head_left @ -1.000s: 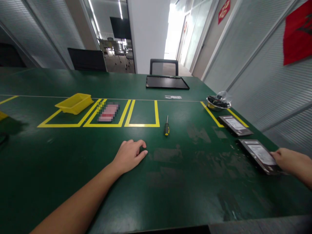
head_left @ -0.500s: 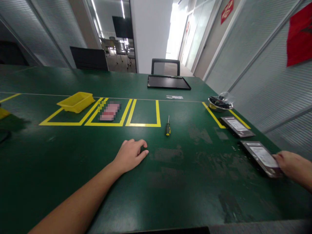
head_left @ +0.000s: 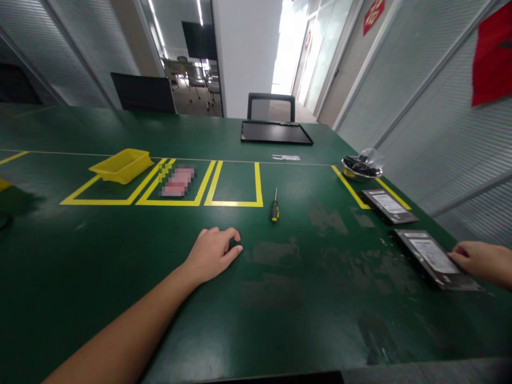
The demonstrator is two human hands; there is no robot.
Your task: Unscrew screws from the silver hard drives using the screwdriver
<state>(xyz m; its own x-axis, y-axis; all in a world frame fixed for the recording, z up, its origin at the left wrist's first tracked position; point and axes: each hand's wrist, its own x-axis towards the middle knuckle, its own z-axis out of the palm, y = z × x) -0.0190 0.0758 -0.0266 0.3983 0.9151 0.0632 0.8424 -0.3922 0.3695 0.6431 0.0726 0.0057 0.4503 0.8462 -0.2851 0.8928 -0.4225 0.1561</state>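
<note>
On the table lies my left hand, palm down and holding nothing, fingers loosely bent and thumb apart from the index finger. Beyond it rests a screwdriver with a dark and yellow handle, its shaft pointing away from me. At the right, my right hand has its fingers pinched at the near right edge of a hard drive. This drive lies label up, and a clear bag corner shows below the hand. A second hard drive lies just beyond, label up.
A metal bowl of black items in clear plastic stands at the back right. Yellow tape outlines mark the table, with a yellow tray and a blurred pinkish item there. Farther back lies a black-framed panel.
My right hand has shifted slightly right and up along the nearer drive's edge, and more of the bag corner shows. My left hand stays put; the view has tilted slightly.
</note>
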